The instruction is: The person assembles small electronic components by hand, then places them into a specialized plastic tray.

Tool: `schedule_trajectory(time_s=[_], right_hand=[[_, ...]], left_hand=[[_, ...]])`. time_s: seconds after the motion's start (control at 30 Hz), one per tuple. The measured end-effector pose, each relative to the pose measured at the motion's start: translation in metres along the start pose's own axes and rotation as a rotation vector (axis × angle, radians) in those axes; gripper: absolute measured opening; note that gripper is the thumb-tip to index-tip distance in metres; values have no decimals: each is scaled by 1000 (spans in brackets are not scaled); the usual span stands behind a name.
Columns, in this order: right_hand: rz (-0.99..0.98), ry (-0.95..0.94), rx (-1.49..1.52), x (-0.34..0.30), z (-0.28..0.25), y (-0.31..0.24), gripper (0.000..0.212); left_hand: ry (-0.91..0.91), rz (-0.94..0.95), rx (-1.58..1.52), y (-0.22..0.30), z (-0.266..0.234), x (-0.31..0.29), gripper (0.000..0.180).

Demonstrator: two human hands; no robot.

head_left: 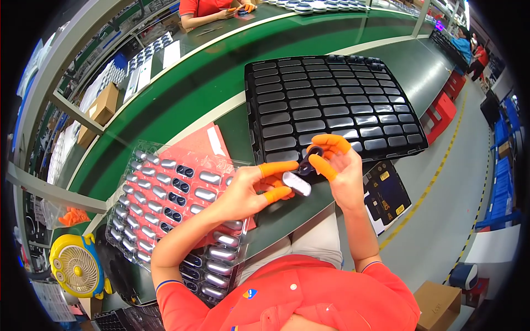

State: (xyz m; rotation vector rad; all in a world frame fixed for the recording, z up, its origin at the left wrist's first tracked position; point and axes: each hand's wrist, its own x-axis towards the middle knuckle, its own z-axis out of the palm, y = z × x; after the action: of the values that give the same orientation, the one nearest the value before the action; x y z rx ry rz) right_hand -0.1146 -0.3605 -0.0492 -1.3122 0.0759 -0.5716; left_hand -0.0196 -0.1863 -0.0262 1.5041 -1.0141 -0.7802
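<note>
In front of my body, my left hand (247, 186), with orange finger covers, is closed around a silver rounded-oblong shell (297, 184). My right hand (343, 171), also in orange finger covers, pinches a small dark-blue oval part (311, 159) just above it. The tip of my left index finger reaches the dark part too. Whether the two pieces touch is hard to make out. Beneath my left forearm lies a clear plastic tray (134, 165) with rows of silver shells and some dark two-holed inserts. Beyond my hands stands a black tray (251, 105) of oblong pockets.
Pink sheets (190, 148) lie by the clear tray. A green conveyor belt (182, 99) runs behind the workbench. To the left is a yellow fan (78, 270); to the right, a black printed sheet (386, 190) and red bins (441, 117). A co-worker (205, 12) sits across the belt.
</note>
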Motion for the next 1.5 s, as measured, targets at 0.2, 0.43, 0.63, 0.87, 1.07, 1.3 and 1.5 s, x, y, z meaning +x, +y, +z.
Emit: schedule_trajectory(time_s=[0.2,0.43,0.63,0.87,1.07,1.3,1.5], right_hand=[[129,-29,44,1,6,7,16],[55,63,-300,-3,7,2,19],[-74,-87,-337,-3,-3,12,20],[-185,-30,-422,-10,0,9,21],[-216,-18,-482,-11,1,6,18],[-211,-6,-473,-12,6,-3,15],[-153,-60,-355,-12,3,3,15]], left_hand=[[-55,-53,12,2,4,-1,38],[47,-79,-86,4,-3,2,34],[72,-75,-237,-6,-3,5,34],[118,-47,-293,-8,-3,5,34],[111,-36,-282,-9,-3,5,34],[115,2,-281,-10,-2,3,35],[138,84,-260,-9,4,1,34]])
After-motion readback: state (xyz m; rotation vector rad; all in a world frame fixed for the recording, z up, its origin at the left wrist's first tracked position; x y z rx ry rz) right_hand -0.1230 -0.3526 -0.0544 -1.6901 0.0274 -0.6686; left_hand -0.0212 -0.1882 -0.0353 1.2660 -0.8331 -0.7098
